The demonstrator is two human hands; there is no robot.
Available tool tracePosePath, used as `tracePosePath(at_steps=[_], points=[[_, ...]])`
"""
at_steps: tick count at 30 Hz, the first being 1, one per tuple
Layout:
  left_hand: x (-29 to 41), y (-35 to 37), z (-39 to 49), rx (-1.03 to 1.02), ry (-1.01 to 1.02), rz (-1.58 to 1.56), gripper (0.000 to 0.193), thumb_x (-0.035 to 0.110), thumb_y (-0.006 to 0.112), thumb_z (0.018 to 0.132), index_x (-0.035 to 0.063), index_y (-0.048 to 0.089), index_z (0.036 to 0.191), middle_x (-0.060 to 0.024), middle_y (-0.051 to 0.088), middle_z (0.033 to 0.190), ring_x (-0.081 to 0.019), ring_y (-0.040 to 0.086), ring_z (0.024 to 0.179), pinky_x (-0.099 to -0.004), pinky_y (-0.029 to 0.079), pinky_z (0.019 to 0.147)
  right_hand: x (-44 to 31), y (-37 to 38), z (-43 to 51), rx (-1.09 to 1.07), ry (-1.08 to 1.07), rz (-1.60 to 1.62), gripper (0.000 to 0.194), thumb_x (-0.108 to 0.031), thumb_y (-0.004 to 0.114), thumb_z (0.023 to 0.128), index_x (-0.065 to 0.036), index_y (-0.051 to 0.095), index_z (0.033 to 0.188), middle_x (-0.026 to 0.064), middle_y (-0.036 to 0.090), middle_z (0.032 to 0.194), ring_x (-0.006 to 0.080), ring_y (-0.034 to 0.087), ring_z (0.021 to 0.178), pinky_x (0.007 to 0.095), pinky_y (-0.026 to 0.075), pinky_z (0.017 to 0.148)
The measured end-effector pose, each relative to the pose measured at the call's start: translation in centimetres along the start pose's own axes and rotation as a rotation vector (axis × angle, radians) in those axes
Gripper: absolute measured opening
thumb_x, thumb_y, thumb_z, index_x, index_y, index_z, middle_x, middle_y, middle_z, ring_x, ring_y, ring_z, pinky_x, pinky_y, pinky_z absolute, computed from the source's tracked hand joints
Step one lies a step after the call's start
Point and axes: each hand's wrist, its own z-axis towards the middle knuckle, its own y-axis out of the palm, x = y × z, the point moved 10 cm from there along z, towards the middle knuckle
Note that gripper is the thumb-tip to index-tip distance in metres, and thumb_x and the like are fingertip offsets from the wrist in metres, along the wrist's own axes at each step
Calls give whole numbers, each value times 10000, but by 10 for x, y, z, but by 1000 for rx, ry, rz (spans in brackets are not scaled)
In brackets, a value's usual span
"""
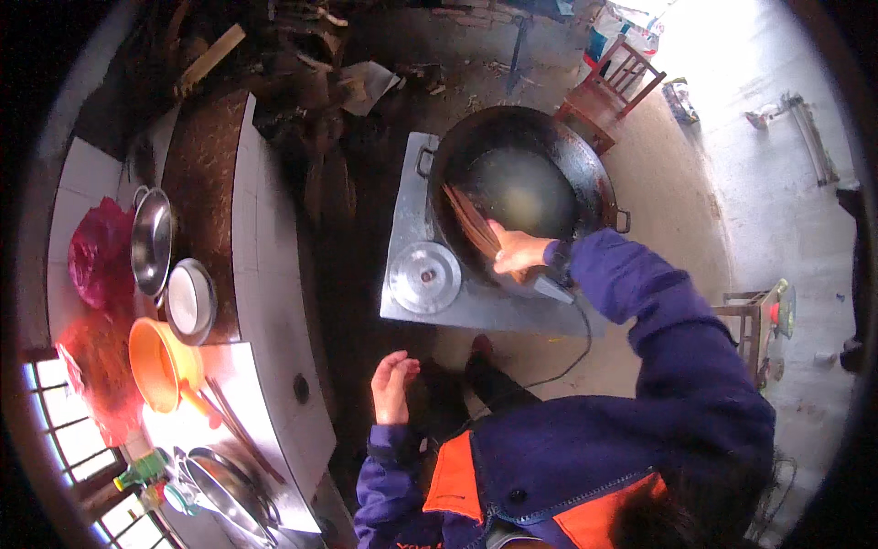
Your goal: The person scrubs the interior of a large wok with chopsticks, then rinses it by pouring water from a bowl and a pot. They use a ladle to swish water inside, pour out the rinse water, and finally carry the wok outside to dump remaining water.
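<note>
My right hand (516, 250) reaches into a large dark iron wok (593, 161), gripping a bundle of thin brown strips (473, 221) that looks like a bamboo wok brush. Its far end lies against the wok's left inner wall. Some cloudy liquid (525, 189) covers the wok's bottom. Empty, with loosely curled fingers, my left hand (393, 388) hovers nearer my body, apart from the wok. A round metal lid (425, 278) with a knob rests on the metal stove top (405, 213), left of the wok.
A tiled counter (264, 274) on the left carries a steel pan (152, 240), a bowl (188, 302), an orange plastic basin (161, 364) and red plastic bags (103, 254). A cable (588, 336) runs from my right wrist. A wooden chair (603, 96) stands behind the wok.
</note>
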Motion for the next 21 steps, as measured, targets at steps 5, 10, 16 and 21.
tracePosePath(at_steps=[5,10,16,21], points=[[1,4,8,-28,-29,-12,175,97,516,812,27,528,972,-74,599,829,-134,557,747,-239,432,699,37,-61,39,412,171,-245,867,-154,559,674,-53,19,1345,231,579,915,351,571,840,394,445,749],[-2,13,9,-80,-38,8,188,80,485,817,19,516,992,-89,594,859,-151,560,767,-254,439,701,97,-118,41,726,368,-491,771,-99,525,720,-131,87,1354,159,616,812,289,611,763,391,483,677],[-1,20,3,-88,-13,62,192,77,491,813,19,514,995,-92,590,866,-146,559,767,-252,439,711,178,-145,1,699,612,-374,803,-80,523,710,-107,41,1352,195,597,922,308,590,863,389,451,774],[12,29,-7,-144,12,34,194,79,498,805,16,517,988,-93,593,857,-148,559,768,-256,439,716,198,-122,-66,588,692,-339,812,-130,531,681,-1,59,1329,221,560,1009,339,550,950,395,429,820]])
